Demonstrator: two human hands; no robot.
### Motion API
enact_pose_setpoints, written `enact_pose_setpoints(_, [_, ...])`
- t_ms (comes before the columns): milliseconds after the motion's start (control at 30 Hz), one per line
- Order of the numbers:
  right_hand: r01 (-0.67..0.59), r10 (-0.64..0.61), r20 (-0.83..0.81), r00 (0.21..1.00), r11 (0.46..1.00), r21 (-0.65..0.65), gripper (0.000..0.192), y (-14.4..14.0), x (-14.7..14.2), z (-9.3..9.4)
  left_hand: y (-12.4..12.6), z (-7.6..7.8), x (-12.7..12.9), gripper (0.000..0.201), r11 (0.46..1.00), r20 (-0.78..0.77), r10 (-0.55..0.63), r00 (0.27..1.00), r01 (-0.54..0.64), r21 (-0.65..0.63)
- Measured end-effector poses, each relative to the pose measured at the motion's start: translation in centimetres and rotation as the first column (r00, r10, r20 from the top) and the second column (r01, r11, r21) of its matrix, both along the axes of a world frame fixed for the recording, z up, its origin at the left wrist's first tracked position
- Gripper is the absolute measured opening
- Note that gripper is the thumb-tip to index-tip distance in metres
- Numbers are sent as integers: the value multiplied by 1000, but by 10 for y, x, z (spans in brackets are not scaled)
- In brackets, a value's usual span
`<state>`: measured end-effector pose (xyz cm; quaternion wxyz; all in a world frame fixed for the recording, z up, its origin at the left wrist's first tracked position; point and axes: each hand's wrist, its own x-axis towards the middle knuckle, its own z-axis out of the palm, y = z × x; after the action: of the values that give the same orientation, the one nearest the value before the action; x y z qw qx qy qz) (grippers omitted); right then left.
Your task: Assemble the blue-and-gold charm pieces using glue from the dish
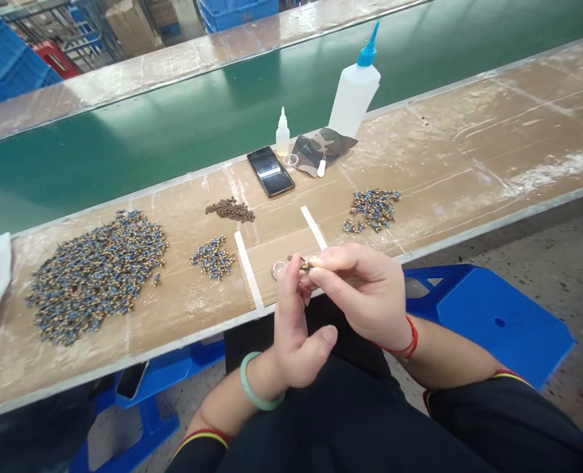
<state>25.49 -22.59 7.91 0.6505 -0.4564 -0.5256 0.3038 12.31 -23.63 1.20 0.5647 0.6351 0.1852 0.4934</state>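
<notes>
Blue and gold speckle the large heap (pixel 96 276), middle pile (pixel 213 257) and right-hand pile (pixel 374 207), with gold on the held piece (pixel 305 267), while the discs (pixel 231 209) are plain brown. The sheet (pixel 315 150) is mottled, camouflage-like, in browns, the belt (pixel 173 118) deep green, the bangle (pixel 252 391) a paler green (almost milky), the stool (pixel 503 322) blue.

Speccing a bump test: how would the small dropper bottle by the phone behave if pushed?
The small dropper bottle may tip if pushed high: it stands upright, tall and narrow. It's probably light, given its small size and apparently little liquid at the bottom. Its translucent look suggests plastic that might give when squeezed.
</notes>
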Motion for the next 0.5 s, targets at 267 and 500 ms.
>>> enact_pose_setpoints(267, [192,-166,327,930,980,-46,8,8,59,-69,31,0,-19,81,992,-224,126,966,-119,41])
enact_pose_setpoints(500, [405,-290,721,630,914,14,21,36,148,-127,57,1,-140,20,645,-609,688,394,-717,265])
